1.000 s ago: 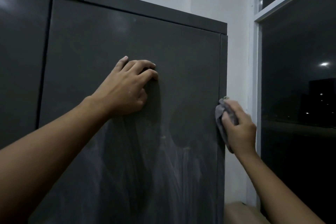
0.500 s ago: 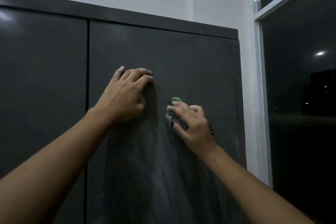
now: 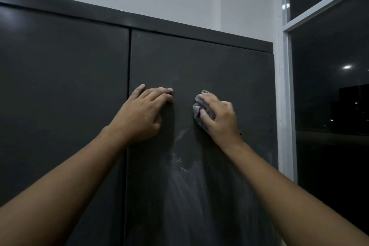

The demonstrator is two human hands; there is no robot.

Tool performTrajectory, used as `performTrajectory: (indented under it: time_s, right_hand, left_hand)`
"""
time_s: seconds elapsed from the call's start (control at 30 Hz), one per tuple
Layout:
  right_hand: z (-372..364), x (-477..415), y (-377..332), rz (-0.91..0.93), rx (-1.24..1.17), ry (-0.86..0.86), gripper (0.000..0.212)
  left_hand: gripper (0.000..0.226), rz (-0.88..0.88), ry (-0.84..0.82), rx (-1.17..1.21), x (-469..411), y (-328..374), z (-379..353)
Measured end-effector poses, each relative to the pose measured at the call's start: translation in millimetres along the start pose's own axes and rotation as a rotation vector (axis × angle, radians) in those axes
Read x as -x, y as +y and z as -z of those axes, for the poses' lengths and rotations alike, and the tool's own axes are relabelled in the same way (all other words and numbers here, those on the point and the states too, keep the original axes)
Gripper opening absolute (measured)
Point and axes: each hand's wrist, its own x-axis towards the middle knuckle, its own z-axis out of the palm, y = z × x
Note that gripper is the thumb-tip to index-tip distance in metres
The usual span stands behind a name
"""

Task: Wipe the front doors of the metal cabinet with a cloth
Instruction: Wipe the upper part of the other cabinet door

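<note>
The dark grey metal cabinet fills the view, with its left door (image 3: 63,106) and right door (image 3: 219,70) split by a vertical seam. My left hand (image 3: 142,115) rests on the right door just beside the seam, fingers bent with their tips on the metal. My right hand (image 3: 218,118) holds a bunched grey cloth (image 3: 197,109) and presses it against the right door at mid-width. Pale smears streak the door below both hands.
A white wall rises above the cabinet's top edge (image 3: 179,28). Right of the cabinet stands a white window frame (image 3: 285,106) with dark glass (image 3: 329,106) showing night lights.
My right hand carried the cloth from the right door's outer edge leftward to its middle, then slightly up. The left hand stayed in place. The view swung left and upward.
</note>
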Motion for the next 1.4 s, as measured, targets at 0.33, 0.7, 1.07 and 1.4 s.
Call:
performTrajectory:
  time_s: [0.33,0.7,1.07,1.4]
  right_hand:
    - [-38.7,68.2,-48.6,0.591,-0.096,-0.225,0.024]
    - [-15.4,19.6,4.3,0.236,-0.011,0.100,0.037]
    - [-19.9,50.2,-3.0,0.536,-0.084,-0.308,0.048]
    - [0.8,6.7,9.9,0.605,-0.031,-0.161,0.040]
  left_hand:
    - [0.056,0.008,0.050,0.137,13.0,-11.9,2.7]
    - [0.057,-0.030,0.031,0.094,16.7,-15.6,2.0]
    - [0.053,0.071,0.207,0.158,13.8,-5.9,-20.2]
    - [0.055,0.071,0.136,0.189,16.5,-6.1,-13.9]
